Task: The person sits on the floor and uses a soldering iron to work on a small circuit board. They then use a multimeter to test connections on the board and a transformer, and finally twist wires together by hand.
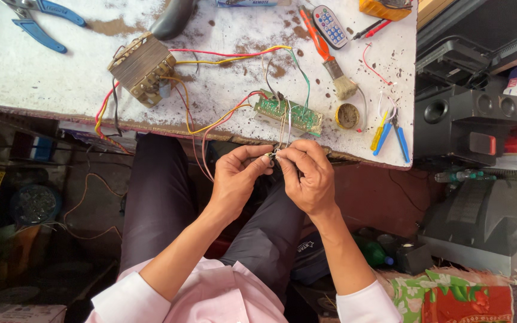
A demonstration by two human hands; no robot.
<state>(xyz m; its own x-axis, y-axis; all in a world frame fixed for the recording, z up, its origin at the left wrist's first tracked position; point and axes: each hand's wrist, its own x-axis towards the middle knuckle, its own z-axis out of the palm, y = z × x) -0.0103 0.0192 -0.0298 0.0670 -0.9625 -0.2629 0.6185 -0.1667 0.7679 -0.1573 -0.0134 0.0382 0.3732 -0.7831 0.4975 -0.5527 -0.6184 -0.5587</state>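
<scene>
So on the bench: one transformer (142,69), one green circuit board (288,113), one brush (330,57), one remote (331,26), one round tin (347,116), two blue-handled pliers (43,21) (397,134) (one's tiny), two hands (234,179) (308,176).

On the workbench (43,78) a transformer (142,69) sits to the left, a circuit board (288,113) to its right near the front edge, wires (228,57) running between them. Right of the board lie a small tin (347,116) and a brush (330,60); behind the brush, a remote (330,26). Pliers (43,21) lie far left. Both hands, the left hand (237,176) and the right hand (309,173), meet just before the board, below the bench edge.
</scene>
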